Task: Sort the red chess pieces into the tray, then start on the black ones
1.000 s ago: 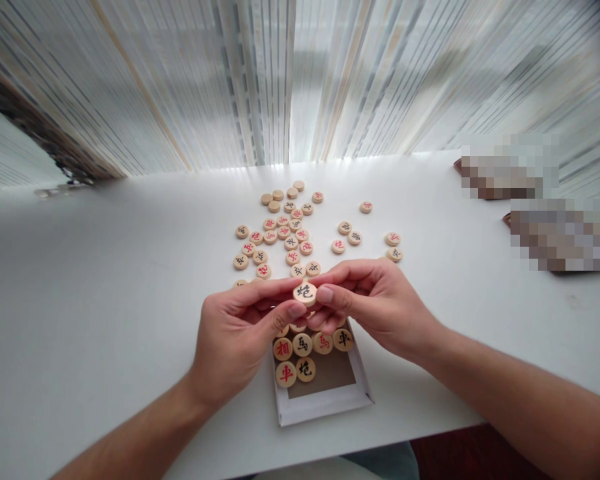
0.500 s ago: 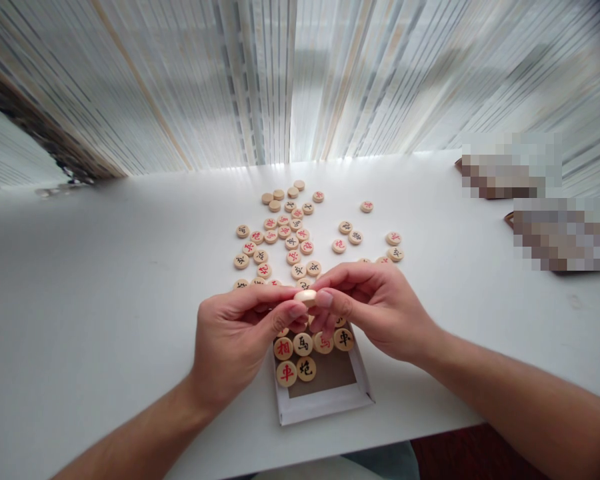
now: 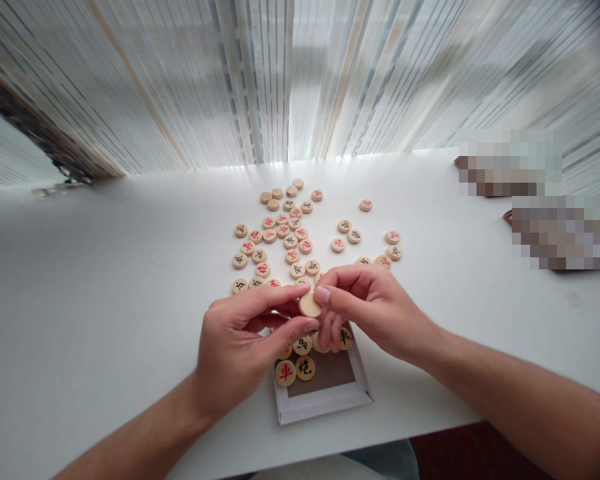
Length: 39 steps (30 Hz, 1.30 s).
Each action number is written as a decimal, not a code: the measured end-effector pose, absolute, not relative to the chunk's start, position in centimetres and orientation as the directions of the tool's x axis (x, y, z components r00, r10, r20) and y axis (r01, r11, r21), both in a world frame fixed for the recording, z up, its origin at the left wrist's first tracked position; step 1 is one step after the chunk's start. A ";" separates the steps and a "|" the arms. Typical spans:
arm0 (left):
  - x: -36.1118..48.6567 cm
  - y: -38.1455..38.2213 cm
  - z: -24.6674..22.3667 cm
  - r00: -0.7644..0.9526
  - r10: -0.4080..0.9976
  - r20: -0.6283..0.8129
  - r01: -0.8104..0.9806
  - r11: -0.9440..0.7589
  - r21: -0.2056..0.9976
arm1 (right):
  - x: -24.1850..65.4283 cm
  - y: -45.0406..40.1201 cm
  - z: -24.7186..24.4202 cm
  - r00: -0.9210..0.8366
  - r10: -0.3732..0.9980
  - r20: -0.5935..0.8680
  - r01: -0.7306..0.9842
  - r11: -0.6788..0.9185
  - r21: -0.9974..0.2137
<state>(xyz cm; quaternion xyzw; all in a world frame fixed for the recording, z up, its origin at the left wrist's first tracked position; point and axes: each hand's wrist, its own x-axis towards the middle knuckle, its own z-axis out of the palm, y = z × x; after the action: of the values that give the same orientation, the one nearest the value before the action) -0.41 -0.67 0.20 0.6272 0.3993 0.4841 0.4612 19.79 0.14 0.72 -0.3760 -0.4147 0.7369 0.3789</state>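
Left hand [image 3: 243, 333] and right hand [image 3: 380, 310]: both grips pinching round pale wooden disc [image 3: 309, 306], blank face showing, above white-rimmed rectangular box [image 3: 325, 403].

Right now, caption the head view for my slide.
Right hand pinching a wooden disc, blank side showing, left hand at its edge, near a box.

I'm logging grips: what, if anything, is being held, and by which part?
A round wooden piece, blank side showing, pinched at its upper-right rim by the right hand; whether the left hand also touches it is unclear.
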 end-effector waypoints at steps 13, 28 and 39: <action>-0.8 -0.7 -0.6 0.325 0.875 0.360 0.110 -0.413 0.904 | 19.8 0.0 1.0 -0.455 0.844 -0.286 -0.214 -0.415 -0.884; -0.8 -0.7 -0.7 0.326 0.895 0.305 -0.006 -0.321 0.947 | 19.8 0.0 0.3 -0.498 0.836 -0.231 -0.347 -0.436 -0.831; -0.9 -0.7 -0.6 0.351 0.901 0.255 -0.029 -0.261 0.965 | 19.7 0.0 1.1 -0.465 0.838 -0.287 -0.305 -0.455 -0.837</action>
<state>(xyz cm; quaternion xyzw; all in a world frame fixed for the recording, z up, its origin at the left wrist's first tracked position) -0.90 -0.70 -0.56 0.6475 0.3367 0.4597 0.5060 19.68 -0.04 1.14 -0.3619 -0.3683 0.7725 0.3697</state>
